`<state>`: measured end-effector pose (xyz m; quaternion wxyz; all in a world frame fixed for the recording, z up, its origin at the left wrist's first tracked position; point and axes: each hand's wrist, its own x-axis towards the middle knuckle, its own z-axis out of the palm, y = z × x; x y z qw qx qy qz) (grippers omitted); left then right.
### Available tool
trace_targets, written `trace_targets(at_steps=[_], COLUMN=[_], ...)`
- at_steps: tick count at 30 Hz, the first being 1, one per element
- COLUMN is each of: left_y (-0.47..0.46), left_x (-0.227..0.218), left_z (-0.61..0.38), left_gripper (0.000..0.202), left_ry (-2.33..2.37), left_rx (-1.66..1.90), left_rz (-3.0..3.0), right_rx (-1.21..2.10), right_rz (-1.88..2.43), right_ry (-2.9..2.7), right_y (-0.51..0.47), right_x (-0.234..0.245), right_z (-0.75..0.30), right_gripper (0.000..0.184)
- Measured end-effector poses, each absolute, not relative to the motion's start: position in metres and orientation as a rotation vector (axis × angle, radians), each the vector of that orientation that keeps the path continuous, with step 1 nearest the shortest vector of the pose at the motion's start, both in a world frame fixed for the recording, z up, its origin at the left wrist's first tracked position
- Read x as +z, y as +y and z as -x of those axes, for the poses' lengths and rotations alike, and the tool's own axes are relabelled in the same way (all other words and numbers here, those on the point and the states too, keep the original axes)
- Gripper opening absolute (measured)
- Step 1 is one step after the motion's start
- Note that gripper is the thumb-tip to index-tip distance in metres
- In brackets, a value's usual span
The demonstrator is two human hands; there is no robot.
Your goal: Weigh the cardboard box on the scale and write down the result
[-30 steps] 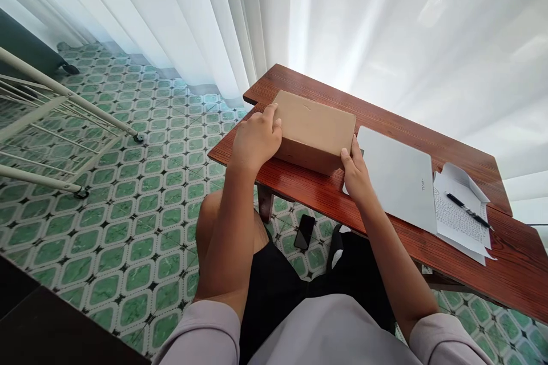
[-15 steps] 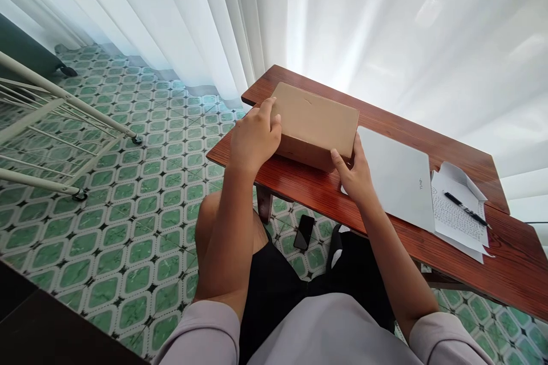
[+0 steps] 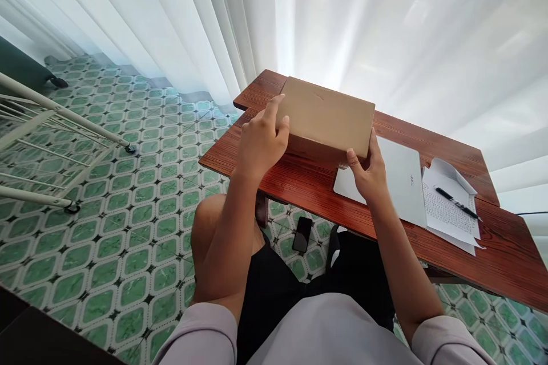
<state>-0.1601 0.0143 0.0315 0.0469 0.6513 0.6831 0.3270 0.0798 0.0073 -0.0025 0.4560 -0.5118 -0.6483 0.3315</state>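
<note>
The fingers of the left hand curl over the left end of a brown cardboard box, pressed against its top edge, with the thumb hidden behind the hand. The fingers of the right hand lie along the box's right end while the thumb presses on its near lower corner, so the box is pinched between both hands. The box sits at the far left end of the red-brown wooden table; whether its right end is raised off the table cannot be told. Just right of the box lies a closed white laptop, its left part under the right hand. Beyond the laptop, further from the box, are written sheets of paper with a black pen on top. Below the box, on the green tiled floor, lies a dark phone.
</note>
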Motion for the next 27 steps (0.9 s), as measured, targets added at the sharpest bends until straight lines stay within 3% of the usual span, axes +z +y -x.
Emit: trace_targets(at_steps=[14,27], left_y=[0.004,0.013], left_x=[0.038,0.02], left_z=[0.123,0.084], left_gripper=[0.053,0.051], left_ry=[1.777,0.986], left_rx=[1.136,1.432], left_rz=[-2.126,-1.895], right_rx=[0.718,0.627], right_rz=[1.275,1.219], right_ry=[-1.494,-1.341], right_y=[-0.009,-0.022], right_x=[0.001,0.005], right_z=[-0.131,-0.187], right_gripper=[0.087,0.079])
